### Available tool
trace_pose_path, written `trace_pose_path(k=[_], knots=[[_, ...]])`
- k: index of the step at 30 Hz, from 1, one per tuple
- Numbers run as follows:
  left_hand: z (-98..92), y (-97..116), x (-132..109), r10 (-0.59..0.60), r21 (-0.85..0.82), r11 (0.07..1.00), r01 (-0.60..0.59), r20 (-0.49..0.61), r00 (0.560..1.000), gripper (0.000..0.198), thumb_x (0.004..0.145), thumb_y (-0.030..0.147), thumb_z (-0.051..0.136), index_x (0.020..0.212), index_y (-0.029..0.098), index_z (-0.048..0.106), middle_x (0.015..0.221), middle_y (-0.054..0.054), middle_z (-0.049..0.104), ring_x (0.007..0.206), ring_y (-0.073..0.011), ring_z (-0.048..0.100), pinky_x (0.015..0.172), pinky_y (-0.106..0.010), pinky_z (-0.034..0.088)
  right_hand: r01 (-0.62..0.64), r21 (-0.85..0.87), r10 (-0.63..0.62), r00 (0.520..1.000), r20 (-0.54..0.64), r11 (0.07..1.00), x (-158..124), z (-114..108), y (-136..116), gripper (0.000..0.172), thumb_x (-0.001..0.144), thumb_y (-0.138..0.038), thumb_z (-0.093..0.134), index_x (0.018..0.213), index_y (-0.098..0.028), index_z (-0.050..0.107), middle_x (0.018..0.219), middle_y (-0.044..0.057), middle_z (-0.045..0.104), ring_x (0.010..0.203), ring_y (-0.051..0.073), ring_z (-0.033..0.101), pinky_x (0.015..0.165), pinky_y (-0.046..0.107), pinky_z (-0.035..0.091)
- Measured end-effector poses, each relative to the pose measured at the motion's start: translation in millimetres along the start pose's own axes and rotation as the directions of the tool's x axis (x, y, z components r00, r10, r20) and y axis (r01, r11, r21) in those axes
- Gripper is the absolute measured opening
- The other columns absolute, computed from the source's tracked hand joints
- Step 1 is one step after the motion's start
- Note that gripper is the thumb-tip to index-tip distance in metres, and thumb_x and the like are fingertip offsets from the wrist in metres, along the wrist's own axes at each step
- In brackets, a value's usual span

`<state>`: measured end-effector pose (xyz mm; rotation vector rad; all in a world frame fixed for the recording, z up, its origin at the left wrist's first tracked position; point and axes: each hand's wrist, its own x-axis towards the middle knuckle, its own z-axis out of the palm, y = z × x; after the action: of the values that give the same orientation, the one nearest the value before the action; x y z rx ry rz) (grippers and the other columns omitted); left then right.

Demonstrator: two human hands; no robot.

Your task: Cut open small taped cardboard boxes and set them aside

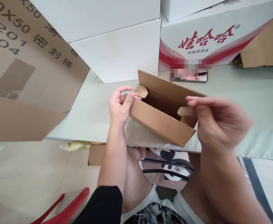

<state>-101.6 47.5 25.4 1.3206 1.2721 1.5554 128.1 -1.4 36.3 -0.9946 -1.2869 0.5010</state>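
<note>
A small brown cardboard box [161,119] is tilted at the front edge of the table, its top open and its inside dark. Small end flaps stick up at its left and right. My left hand [122,102] grips the left end, thumb along the near wall and fingers around the end flap. At the opposite end, my right hand [220,119] is closed, thumb and index finger together beside the right flap [187,112] and the back wall. Its other fingers are curled and slightly blurred, so the exact contact there is partly hidden.
A pale green covered table [255,124] spans the view. A phone [197,76] lies behind the box. White cartons [127,49], a red-and-white carton [211,40] and a large brown carton [34,81] stand around it. Below left is a red chair-like object [73,205].
</note>
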Motion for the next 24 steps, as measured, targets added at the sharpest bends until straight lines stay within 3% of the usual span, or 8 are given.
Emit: trace_pose_path(k=[2, 4, 6, 8, 12, 15, 19, 24], knots=[[0.8, 0, 0, 0.012, 0.000, 1.000, -0.012, -0.004, 1.000, 0.053, 0.069, 0.070, 0.083, 0.091, 0.023, 0.069, 0.074, -0.002, 0.076, 0.076, -0.0238, 0.079, 0.072, -0.035, 0.060, 0.077, 0.055, -0.064, 0.976, -0.206, 0.995, 4, 0, 4, 0.010, 0.085, -0.027, 0.080, 0.093, -0.030, 0.074, 0.087, 0.000, 0.073, 0.080, 0.017, 0.072, 0.073, 0.035, 0.059], [1.3, 0, 0, 0.033, -0.002, 0.999, -0.033, 0.002, 0.999, 0.051, 0.070, 0.068, 0.083, 0.089, 0.022, 0.070, 0.075, -0.004, 0.077, 0.075, -0.0227, 0.079, 0.072, -0.033, 0.060, 0.116, 0.083, -0.077, 0.924, -0.374, 0.990, 11, -3, 11, 0.013, 0.080, -0.032, 0.085, 0.083, -0.027, 0.073, 0.070, -0.002, 0.064, 0.061, 0.012, 0.062, 0.058, 0.029, 0.051], [1.6, 0, 0, 0.043, -0.007, 0.999, -0.043, 0.010, 0.999, 0.049, 0.072, 0.066, 0.083, 0.086, 0.021, 0.071, 0.077, -0.005, 0.078, 0.073, -0.0217, 0.078, 0.071, -0.033, 0.059, 0.092, 0.122, -0.025, 0.884, -0.467, 0.988, 19, -8, 21, 0.016, 0.081, -0.036, 0.082, 0.076, -0.025, 0.073, 0.058, -0.005, 0.053, 0.047, 0.008, 0.048, 0.045, 0.025, 0.039], [2.0, 0, 0, 0.036, -0.008, 0.999, -0.036, 0.012, 0.999, 0.048, 0.073, 0.066, 0.083, 0.083, 0.021, 0.070, 0.079, -0.006, 0.078, 0.071, -0.0211, 0.077, 0.069, -0.033, 0.059, 0.049, 0.169, 0.040, 0.871, -0.490, 0.984, 24, -14, 30, 0.013, 0.082, -0.033, 0.079, 0.075, -0.025, 0.072, 0.055, -0.005, 0.051, 0.044, 0.008, 0.044, 0.043, 0.024, 0.035], [2.8, -1, -1, 0.028, 0.008, 1.000, -0.028, 0.009, 1.000, 0.047, 0.074, 0.066, 0.081, 0.081, 0.021, 0.071, 0.081, -0.005, 0.077, 0.074, -0.0213, 0.076, 0.071, -0.034, 0.060, -0.086, 0.231, 0.170, 0.912, -0.372, 0.969, 23, -18, 35, 0.014, 0.081, -0.016, 0.067, 0.071, -0.026, 0.069, 0.060, -0.002, 0.058, 0.051, 0.011, 0.054, 0.047, 0.026, 0.043], [1.8, -4, 0, 0.069, 0.054, 0.996, -0.069, 0.006, 0.998, 0.044, 0.075, 0.062, 0.083, 0.086, 0.022, 0.072, 0.092, -0.008, 0.078, 0.093, -0.0238, 0.076, 0.087, -0.037, 0.060, -0.137, 0.195, 0.186, 0.947, -0.261, 0.971, 16, -13, 29, 0.024, 0.071, -0.003, 0.061, 0.067, -0.026, 0.065, 0.068, -0.001, 0.065, 0.062, 0.014, 0.063, 0.050, 0.027, 0.046], [-2.1, -12, 2, 0.090, 0.112, 0.989, -0.095, 0.050, 0.995, 0.046, 0.071, 0.058, 0.087, 0.101, 0.026, 0.073, 0.125, -0.009, 0.071, 0.124, -0.0291, 0.066, 0.102, -0.041, 0.055, -0.149, 0.201, 0.183, 0.970, -0.159, 0.968, 8, -8, 23, 0.024, 0.074, -0.003, 0.056, 0.075, -0.026, 0.065, 0.063, -0.004, 0.065, 0.056, 0.013, 0.062, 0.049, 0.025, 0.048], [-5.8, -15, 4, 0.123, 0.133, 0.982, -0.135, 0.090, 0.988, 0.054, 0.075, 0.061, 0.083, 0.119, 0.031, 0.071, 0.142, -0.008, 0.064, 0.132, -0.0308, 0.061, 0.105, -0.043, 0.054, -0.136, -0.022, 0.137, 0.988, 0.075, 0.990, 2, -17, 22, 0.017, 0.083, -0.010, 0.060, 0.082, -0.024, 0.071, 0.075, -0.001, 0.075, 0.064, 0.013, 0.069, 0.056, 0.026, 0.055]])
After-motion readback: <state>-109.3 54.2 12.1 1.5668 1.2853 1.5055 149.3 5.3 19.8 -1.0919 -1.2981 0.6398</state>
